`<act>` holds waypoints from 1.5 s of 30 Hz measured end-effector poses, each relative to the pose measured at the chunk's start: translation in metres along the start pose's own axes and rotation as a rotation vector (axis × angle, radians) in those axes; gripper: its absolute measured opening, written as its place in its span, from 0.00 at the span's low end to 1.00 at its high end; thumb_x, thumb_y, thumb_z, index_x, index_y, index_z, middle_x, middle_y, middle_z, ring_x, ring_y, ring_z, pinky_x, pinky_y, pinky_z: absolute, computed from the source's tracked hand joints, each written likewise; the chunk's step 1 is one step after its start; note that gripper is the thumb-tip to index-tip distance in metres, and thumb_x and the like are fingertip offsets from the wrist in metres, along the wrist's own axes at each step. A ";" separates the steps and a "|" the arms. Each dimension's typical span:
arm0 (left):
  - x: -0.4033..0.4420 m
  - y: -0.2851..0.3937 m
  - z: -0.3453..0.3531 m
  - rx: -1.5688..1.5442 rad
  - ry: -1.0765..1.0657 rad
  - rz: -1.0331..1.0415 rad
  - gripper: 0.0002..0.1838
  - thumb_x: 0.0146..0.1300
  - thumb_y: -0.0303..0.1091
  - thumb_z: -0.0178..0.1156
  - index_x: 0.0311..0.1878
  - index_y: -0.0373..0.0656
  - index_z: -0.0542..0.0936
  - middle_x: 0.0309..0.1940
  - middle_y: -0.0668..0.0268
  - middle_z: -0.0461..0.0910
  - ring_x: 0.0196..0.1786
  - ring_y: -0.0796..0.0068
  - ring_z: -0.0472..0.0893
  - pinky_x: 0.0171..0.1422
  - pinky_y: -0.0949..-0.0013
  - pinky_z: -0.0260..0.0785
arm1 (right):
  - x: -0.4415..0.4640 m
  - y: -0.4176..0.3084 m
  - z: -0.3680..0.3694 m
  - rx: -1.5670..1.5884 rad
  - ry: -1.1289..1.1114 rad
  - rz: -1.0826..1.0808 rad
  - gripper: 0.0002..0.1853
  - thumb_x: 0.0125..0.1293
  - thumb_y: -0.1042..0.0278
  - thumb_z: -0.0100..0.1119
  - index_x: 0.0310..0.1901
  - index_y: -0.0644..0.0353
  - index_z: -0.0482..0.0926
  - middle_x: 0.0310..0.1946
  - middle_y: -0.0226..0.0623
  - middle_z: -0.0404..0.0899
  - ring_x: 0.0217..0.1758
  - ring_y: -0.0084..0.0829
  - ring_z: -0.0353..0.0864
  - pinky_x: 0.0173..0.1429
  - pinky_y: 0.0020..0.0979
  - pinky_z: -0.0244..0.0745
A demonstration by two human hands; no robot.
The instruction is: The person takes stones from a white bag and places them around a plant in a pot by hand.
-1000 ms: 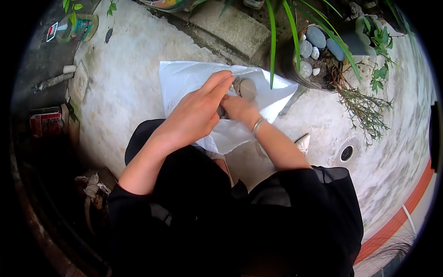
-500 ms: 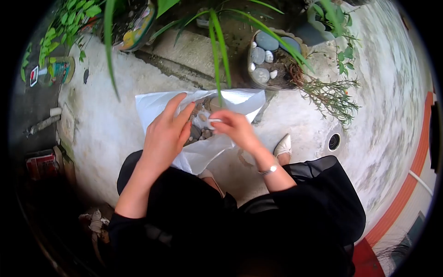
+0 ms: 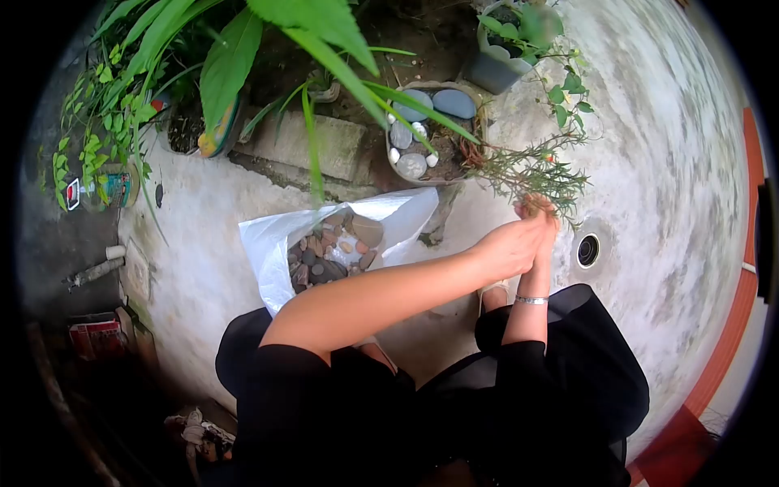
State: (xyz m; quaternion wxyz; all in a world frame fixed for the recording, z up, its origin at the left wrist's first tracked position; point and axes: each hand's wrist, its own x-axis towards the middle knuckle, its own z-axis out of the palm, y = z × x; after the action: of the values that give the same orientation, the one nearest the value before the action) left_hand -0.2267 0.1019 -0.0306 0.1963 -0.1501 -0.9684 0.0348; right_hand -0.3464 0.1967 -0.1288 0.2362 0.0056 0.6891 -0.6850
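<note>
My left hand (image 3: pixel 510 246) reaches across to the right and meets my right hand (image 3: pixel 542 223) at the drooping tips of a thin-leaved plant (image 3: pixel 531 172). The fingers of both hands are closed together there; what they hold is too small and hidden to make out. A silver bracelet circles my right wrist. On the ground to the left, a white bag (image 3: pixel 272 260) lies open with brown and grey stones (image 3: pixel 324 270) in it. The plant grows from a pot (image 3: pixel 438 174) that also holds large grey stones (image 3: pixel 411 165) and small white ones.
Leafy plants (image 3: pixel 231 69) hang over the top left, near a concrete block (image 3: pixel 304 146). A grey pot (image 3: pixel 493 69) stands at the top. A round drain (image 3: pixel 587 250) lies just right of my hands. A red box (image 3: pixel 96 339) sits at the far left.
Both hands have left the stones at the bag and moved right to the thin-leaved plant, coming together. The view has shifted, showing more leaves at the top left.
</note>
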 end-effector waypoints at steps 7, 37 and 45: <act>0.004 -0.038 -0.014 0.415 -0.383 -0.032 0.24 0.57 0.33 0.47 0.57 0.33 0.73 0.64 0.55 0.64 0.72 0.63 0.53 0.75 0.68 0.41 | 0.010 -0.052 0.033 0.059 -0.019 -0.270 0.14 0.62 0.77 0.54 0.49 0.68 0.73 0.39 0.37 0.79 0.42 0.24 0.77 0.47 0.23 0.72; -0.013 -0.056 -0.067 0.696 -0.412 -0.095 0.24 0.57 0.37 0.45 0.54 0.35 0.75 0.60 0.57 0.68 0.68 0.59 0.60 0.75 0.47 0.32 | 0.061 -0.178 0.162 -0.977 -0.937 -0.558 0.12 0.49 0.73 0.67 0.36 0.64 0.79 0.25 0.37 0.81 0.30 0.26 0.80 0.35 0.29 0.71; -0.019 -0.098 -0.086 0.588 -0.394 -0.006 0.20 0.47 0.32 0.56 0.47 0.43 0.80 0.57 0.63 0.69 0.67 0.62 0.61 0.73 0.44 0.36 | 0.056 -0.196 0.168 -1.103 -0.829 -0.669 0.10 0.48 0.70 0.66 0.33 0.65 0.81 0.28 0.43 0.82 0.31 0.33 0.81 0.38 0.31 0.74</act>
State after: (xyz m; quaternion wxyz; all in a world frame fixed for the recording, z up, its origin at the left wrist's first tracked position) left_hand -0.2038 0.0033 0.0539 0.0408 -0.0746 -0.9367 0.3397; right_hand -0.4072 0.0079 0.0454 0.2240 -0.5792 0.7514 -0.2232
